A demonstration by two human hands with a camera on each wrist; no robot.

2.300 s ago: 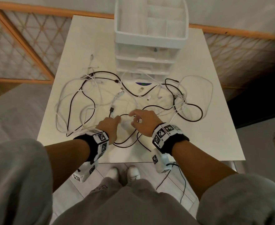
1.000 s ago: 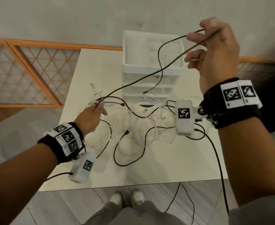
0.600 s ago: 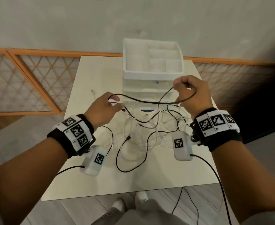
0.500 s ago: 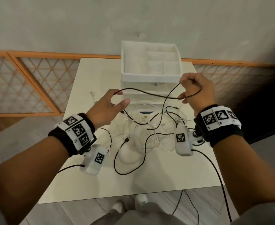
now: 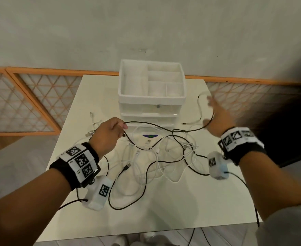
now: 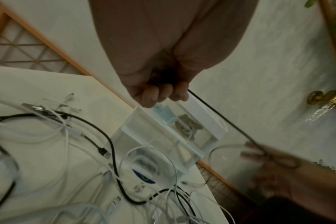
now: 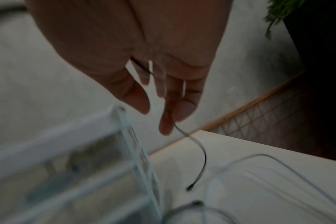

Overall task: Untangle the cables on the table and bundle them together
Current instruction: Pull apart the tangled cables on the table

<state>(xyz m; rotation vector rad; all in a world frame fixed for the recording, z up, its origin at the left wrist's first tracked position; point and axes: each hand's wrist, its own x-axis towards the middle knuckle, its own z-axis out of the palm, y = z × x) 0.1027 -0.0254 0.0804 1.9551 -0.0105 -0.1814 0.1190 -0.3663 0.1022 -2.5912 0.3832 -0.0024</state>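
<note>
- nearest the camera, a long slack loop of black cable [image 5: 128, 196] lies on the white table [image 5: 190, 210], on the near side of the drawer organiser [image 5: 152, 96]; it is untouched.
- just beyond it, between that loop and the organiser, sits the main tangle [image 5: 163, 153]: white and black leads crossing each other many times, several usb plugs showing. nothing here is sorted yet.
- the left hand [image 5: 108, 134] hovers in front of the organiser's left corner, fingers curled and pinching one thin black cable [image 5: 156, 125] near its plug end; the left wrist view shows the fingertips [image 6: 157, 97] closed on it.
- that thin black cable runs in front of the organiser's lowest drawer, off the table, toward the right side.
- the right hand [image 5: 217, 119], to the right of the organiser and blurred, has its fingers spread and mostly straight; the cable passes across the palm and fingers, its free end [image 7: 189, 188] dangling over the table. whether any finger truly pinches it i cannot tell.
- a white cable [image 5: 200, 107] loops on the table just right of the organiser.
- judgement: the task is early. one black cable looks partly drawn out of the heap, though its lower part seems to run back into the tangle. no bundle exists; every lead is yet to be freed, then gathered together.
</note>
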